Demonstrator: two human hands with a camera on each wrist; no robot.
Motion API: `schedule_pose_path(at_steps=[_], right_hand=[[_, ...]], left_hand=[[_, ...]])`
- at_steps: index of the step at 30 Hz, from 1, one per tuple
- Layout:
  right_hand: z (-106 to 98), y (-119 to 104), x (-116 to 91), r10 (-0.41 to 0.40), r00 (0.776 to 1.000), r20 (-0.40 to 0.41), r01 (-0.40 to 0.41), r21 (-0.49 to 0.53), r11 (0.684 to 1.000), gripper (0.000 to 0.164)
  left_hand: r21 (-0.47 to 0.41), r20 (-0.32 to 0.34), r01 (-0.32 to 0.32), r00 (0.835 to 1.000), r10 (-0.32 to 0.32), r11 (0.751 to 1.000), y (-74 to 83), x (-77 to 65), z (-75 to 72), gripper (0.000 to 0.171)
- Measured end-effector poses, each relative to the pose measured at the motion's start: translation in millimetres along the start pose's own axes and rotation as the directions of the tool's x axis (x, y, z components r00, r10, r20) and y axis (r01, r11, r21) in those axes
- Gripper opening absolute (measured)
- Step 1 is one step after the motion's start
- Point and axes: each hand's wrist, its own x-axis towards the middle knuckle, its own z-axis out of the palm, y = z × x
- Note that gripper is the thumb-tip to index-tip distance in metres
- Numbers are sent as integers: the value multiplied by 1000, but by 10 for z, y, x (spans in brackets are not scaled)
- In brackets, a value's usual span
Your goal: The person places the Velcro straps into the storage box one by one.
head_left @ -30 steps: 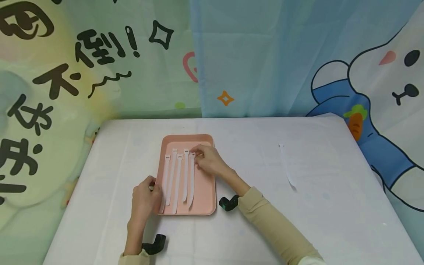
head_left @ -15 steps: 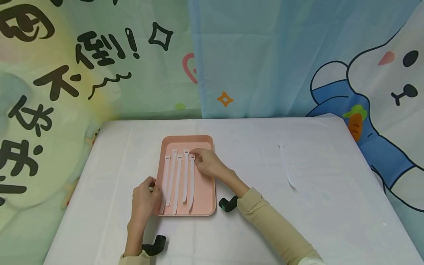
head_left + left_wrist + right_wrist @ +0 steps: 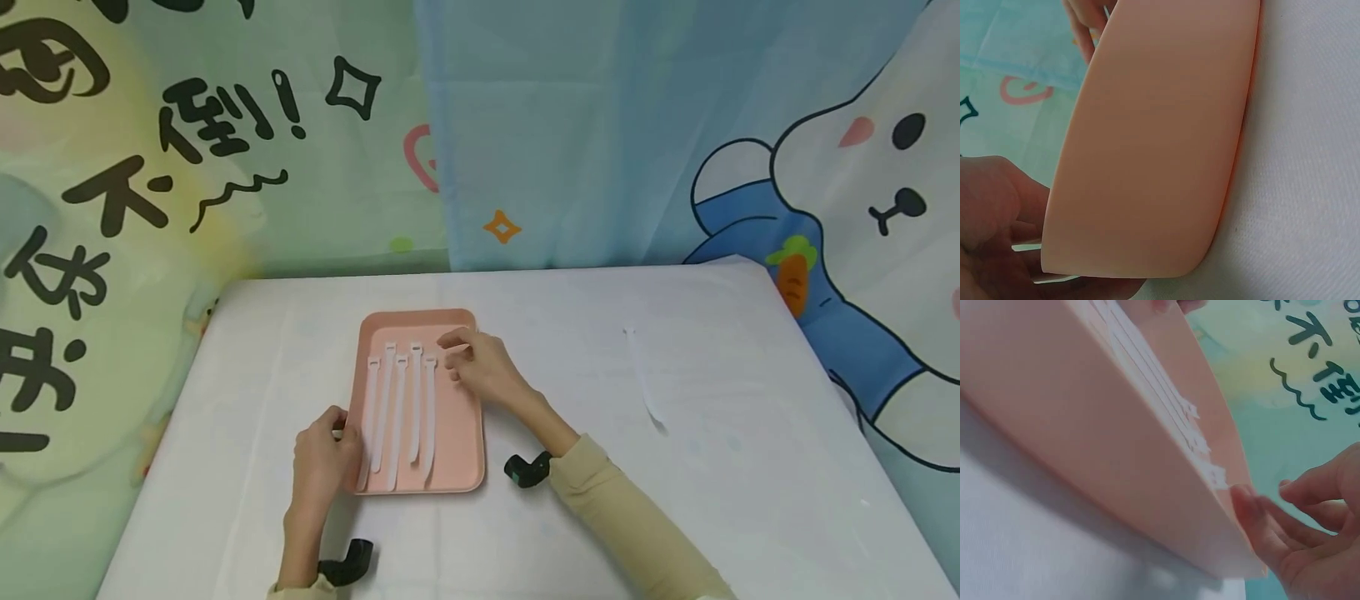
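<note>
Several white cable straps (image 3: 430, 417), each with a slotted head, lie side by side in a pink rectangular tray (image 3: 463, 442). My left hand (image 3: 321, 462) grips the tray's left side near its front corner; in the left wrist view the fingers of this left hand (image 3: 994, 215) bend at the rim of the tray (image 3: 1147, 156). Over the tray's right part, my right hand (image 3: 483, 365) has loosely bent fingers, just right of the rightmost strap. In the right wrist view, the right hand (image 3: 1316, 525) holds nothing, its fingertips near the heads of the straps (image 3: 1154, 381).
One more white strap (image 3: 643, 383) lies alone on the white tablecloth (image 3: 555, 333) to the right. A printed curtain (image 3: 555, 150) hangs behind the table. Black wrist devices (image 3: 347, 563) sit close to the cloth below both hands.
My right hand has let go of the rightmost strap and moved slightly right of it. The left hand stays at the tray. The whole head view has shifted a little.
</note>
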Motion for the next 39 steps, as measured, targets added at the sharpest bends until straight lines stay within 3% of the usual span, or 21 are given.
schedule_pose_path(at_steps=[9,19,25,31,39], right_hand=[[-273,185,-121,-8,992,-129,33,194,981,25],[-510,471,-217,84,982,-167,-38,261,965,27],[-715,677,-279,137,973,-186,-88,248,965,28],[-986,819,-345,141,958,-249,-93,193,977,28],[-1376,946,-435,183,916,-356,-156,105,982,27]], left_hand=[[14,1,13,1000,-13,1000,-11,0,16,20],[4,2,14,1000,-14,1000,-13,-1,-5,19],[6,15,22,1000,-22,1000,-13,10,4,20],[10,15,18,1000,-18,1000,-1,25,4,21],[-1,28,20,999,-20,1000,-6,7,-14,20]])
